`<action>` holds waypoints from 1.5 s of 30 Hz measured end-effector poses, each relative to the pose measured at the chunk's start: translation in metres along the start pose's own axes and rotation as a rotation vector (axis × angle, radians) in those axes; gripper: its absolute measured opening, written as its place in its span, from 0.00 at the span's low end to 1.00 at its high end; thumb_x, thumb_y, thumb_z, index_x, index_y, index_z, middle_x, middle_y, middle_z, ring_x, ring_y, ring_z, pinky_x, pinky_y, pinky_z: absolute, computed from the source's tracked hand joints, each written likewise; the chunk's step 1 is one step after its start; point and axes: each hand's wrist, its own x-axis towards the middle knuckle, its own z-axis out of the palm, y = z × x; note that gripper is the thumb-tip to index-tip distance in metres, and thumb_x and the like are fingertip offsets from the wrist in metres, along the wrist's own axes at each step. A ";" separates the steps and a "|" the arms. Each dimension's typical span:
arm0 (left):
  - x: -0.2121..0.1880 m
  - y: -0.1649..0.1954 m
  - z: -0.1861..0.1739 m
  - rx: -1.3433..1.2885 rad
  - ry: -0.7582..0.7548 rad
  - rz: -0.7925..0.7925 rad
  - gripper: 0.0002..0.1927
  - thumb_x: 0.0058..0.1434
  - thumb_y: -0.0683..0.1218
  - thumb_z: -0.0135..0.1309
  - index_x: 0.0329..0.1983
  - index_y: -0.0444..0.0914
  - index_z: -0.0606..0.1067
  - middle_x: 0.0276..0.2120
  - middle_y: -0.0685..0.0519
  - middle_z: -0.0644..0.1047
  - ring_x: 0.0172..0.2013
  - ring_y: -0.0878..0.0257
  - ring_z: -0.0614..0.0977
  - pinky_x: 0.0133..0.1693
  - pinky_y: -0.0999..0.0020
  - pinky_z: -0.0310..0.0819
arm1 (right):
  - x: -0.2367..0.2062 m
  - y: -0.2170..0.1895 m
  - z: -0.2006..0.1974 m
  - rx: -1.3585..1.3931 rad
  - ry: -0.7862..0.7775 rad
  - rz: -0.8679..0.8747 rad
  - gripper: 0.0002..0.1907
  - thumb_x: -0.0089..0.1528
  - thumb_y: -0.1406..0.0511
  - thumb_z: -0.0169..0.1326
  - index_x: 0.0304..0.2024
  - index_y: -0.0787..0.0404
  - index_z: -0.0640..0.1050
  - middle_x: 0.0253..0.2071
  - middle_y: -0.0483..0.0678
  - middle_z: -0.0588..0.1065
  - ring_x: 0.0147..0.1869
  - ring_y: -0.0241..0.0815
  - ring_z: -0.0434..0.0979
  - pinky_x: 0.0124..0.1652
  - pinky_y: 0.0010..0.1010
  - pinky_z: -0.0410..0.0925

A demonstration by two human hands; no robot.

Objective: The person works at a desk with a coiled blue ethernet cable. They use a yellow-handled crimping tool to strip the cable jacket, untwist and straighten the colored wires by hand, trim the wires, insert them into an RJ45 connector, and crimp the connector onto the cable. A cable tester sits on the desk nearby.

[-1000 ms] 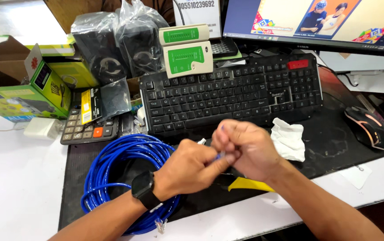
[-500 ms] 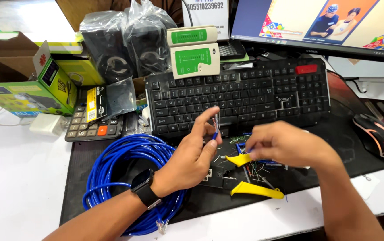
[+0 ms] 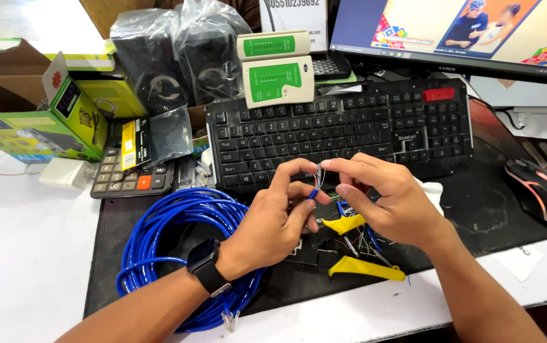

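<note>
Two bare hands meet over the near edge of a black keyboard (image 3: pixel 343 130), working the stripped end of a blue network cable (image 3: pixel 312 194). Left hand (image 3: pixel 273 222), with a dark smartwatch (image 3: pixel 206 267) on its wrist, has thumb and fingers pressed together on the cable just below where the jacket ends, holding it upright; right hand (image 3: pixel 394 200) pinches the thin loose wires (image 3: pixel 320 171) that fan out above the jacket, thumb and forefinger closed on them. Most of the cable lies as a blue coil (image 3: pixel 171 248) on the dark desk mat (image 3: pixel 496 203), near and to the left, with a clear plug already on its near end. Judging by this, the jacket is already off and the strands are being straightened or sorted; no plug shows on this end, so trimming, fitting and crimping look to be left. Yellow-handled crimping pliers (image 3: pixel 362 267) lie on the mat just under the hands, among small wire offcuts. Farther off, a green-and-white cable tester (image 3: pixel 280 79) leans at the keyboard's far edge, untouched, with a calculator (image 3: pixel 133 178) to the left and a mouse (image 3: pixel 537 187) to the right.
</note>
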 end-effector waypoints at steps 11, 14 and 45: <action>0.000 0.006 0.000 0.012 -0.002 -0.017 0.29 0.66 0.34 0.46 0.68 0.38 0.53 0.43 0.48 0.81 0.27 0.67 0.82 0.26 0.72 0.79 | 0.005 -0.008 0.004 -0.067 -0.025 -0.009 0.24 0.60 0.72 0.56 0.61 0.59 0.75 0.34 0.45 0.74 0.32 0.36 0.76 0.31 0.26 0.70; 0.000 0.007 -0.001 0.008 -0.010 -0.028 0.30 0.66 0.34 0.46 0.70 0.39 0.54 0.41 0.49 0.81 0.26 0.68 0.81 0.25 0.72 0.78 | 0.004 -0.009 0.004 -0.055 -0.016 -0.010 0.24 0.61 0.71 0.56 0.60 0.60 0.75 0.36 0.45 0.75 0.33 0.36 0.76 0.31 0.26 0.71; 0.005 -0.007 0.002 -0.072 0.097 -0.046 0.17 0.69 0.40 0.46 0.58 0.35 0.59 0.36 0.49 0.84 0.26 0.70 0.82 0.28 0.74 0.79 | -0.013 0.039 -0.064 -0.510 0.016 0.820 0.18 0.61 0.70 0.46 0.51 0.63 0.79 0.43 0.56 0.83 0.50 0.55 0.82 0.52 0.40 0.70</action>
